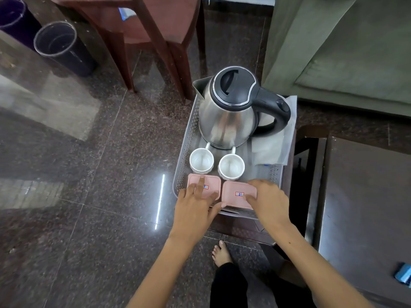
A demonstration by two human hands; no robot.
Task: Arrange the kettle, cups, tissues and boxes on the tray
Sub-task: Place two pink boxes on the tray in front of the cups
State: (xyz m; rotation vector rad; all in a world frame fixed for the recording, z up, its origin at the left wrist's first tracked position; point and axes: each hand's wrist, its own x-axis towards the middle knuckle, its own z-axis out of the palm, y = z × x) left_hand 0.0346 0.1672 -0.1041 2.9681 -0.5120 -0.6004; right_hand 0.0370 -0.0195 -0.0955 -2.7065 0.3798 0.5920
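A grey perforated tray sits on a dark stool. At its far end stands a steel kettle with a black lid and handle. White tissues lie to the kettle's right. Two white cups, one on the left and one on the right, stand in the middle. Two pink boxes lie side by side at the near end. My left hand rests with straight fingers on the left pink box. My right hand lies on the right pink box, fingers curled over its right edge.
The brown stool under the tray stands on a dark stone floor. A wooden chair is behind, two dark bins at far left, a green sofa at far right, a dark table on the right. My bare foot is below the stool.
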